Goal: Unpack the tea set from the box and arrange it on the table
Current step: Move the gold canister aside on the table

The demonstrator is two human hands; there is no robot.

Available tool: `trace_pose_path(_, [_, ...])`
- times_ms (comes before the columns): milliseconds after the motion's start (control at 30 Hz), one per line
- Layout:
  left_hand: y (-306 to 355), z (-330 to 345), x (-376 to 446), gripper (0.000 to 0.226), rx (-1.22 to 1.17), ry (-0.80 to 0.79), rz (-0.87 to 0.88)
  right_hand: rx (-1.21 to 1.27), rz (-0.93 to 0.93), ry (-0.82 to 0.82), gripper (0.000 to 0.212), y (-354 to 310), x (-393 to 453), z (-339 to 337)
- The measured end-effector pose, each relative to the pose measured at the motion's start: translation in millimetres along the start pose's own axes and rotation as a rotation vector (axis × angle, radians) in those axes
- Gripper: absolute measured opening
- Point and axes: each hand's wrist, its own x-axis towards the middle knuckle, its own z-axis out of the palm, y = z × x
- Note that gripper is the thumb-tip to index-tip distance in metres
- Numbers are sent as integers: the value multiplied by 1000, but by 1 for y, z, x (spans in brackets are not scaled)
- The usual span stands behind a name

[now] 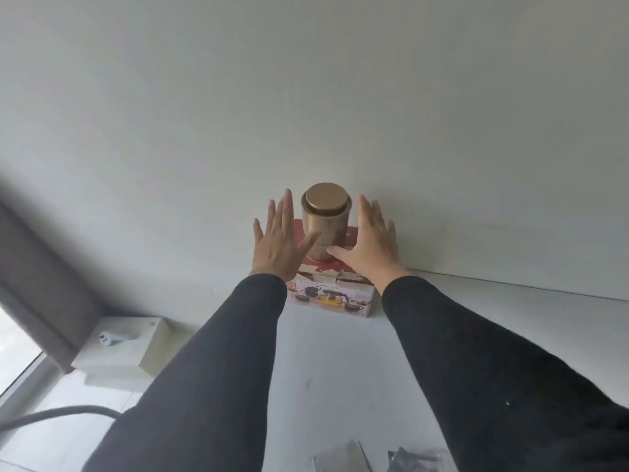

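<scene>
Gold tin (326,221) upright atop closed tea set box (332,292) at frame center, against wall on white table (510,318). Left hand (277,238) and right hand (369,238) flank it, fingers straight, spread, gripping nothing. Likely smooth, slippery metal, loose lid; best clasped round the body.

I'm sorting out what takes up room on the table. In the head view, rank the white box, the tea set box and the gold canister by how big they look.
Largest to smallest:
1. white box, though it sits nearer the camera
2. tea set box, partly hidden by the hands
3. gold canister
</scene>
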Motion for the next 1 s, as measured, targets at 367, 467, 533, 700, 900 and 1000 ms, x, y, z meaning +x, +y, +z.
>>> trace_pose_path(367, [-9,17,35,90,-60,-71,120,184,73,149,99,-4,28,34])
trace_pose_path(467, [-1,18,35,90,-40,-61,125,157,60,174,97,-2,28,31])
trace_pose_path(533, [9,18,34,90,-55,-53,139,148,50,205,97,3,26,23])
trace_pose_path(700, [54,20,33,89,-80,-53,237,78,88,289,98,31,11,-11])
trace_pose_path(900, [139,41,17,89,-147,-96,375,2,185,399,98,95,-30,-65])
trace_pose_path(1000, [191,61,3,89,-189,-135,441,-29,239,437,98,138,-60,-94])
